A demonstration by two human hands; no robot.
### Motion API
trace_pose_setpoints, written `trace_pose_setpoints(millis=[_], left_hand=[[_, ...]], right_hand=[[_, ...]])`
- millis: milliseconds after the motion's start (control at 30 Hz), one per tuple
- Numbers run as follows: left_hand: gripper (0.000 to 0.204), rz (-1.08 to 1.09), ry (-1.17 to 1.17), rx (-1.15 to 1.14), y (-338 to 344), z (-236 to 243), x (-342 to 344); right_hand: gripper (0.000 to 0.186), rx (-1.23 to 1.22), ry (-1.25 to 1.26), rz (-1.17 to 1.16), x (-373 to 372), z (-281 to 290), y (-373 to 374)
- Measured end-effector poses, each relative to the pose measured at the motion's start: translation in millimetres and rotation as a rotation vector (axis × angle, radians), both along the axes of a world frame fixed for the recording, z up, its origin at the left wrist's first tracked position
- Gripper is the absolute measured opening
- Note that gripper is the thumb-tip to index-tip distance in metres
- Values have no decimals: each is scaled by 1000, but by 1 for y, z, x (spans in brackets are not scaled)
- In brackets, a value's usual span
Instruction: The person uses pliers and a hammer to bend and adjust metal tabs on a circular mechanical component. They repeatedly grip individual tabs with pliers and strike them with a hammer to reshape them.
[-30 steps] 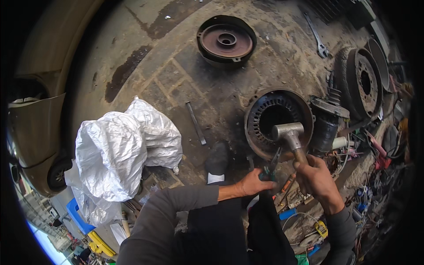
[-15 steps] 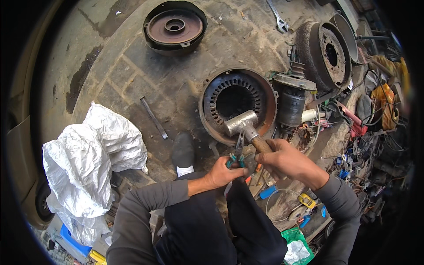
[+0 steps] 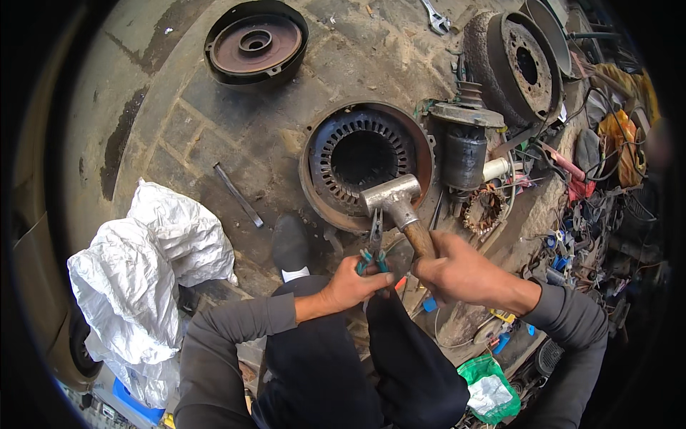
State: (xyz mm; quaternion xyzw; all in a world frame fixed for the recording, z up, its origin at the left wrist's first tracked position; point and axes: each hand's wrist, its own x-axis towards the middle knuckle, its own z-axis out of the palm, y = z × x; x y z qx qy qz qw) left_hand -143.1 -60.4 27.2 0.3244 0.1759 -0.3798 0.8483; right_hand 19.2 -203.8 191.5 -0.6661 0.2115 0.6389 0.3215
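Note:
My right hand (image 3: pixel 461 268) is closed round the wooden handle of a hammer (image 3: pixel 394 194). The hammer's thick metal head hangs over the near rim of a round motor housing (image 3: pixel 311 187), which has a ring of slots inside and a dark central hole. In my left hand (image 3: pixel 354 283) is a pair of pliers (image 3: pixel 376 227) with teal handles, its jaws pointing away from me. Their tips reach up close under the hammer head; whether they touch it or grip anything is hard to make out.
A round metal cover (image 3: pixel 294 57) lies far left, and a flat metal bar (image 3: pixel 238 194) nearer. White sacking (image 3: pixel 136 275) is heaped at left. To the right stand a motor armature (image 3: pixel 464 157), a rusty drum (image 3: pixel 525 68) and a copper-wound ring (image 3: pixel 484 209). An adjustable wrench (image 3: pixel 436 18) lies far off.
My view has shifted, so most ground items sit further left and higher. My right hand still holds the hammer and my left the pliers; the hammer's handle now stands steeper.

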Motion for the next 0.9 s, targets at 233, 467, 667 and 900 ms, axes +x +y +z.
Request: trace_pose_setpoints(millis=[233, 467, 667, 900], left_hand=[[22, -167, -74, 150, -2, -10, 2], [22, -55, -107, 117, -4, -12, -4], [18, -5, -44, 72, -8, -11, -1], [20, -36, -62, 73, -8, -14, -9]], right_hand=[[30, 112, -51, -67, -5, -8, 9], [24, 64, -87, -78, -10, -6, 10], [22, -82, -57, -87, -11, 11, 23], [28, -33, -28, 16, -5, 2, 17]])
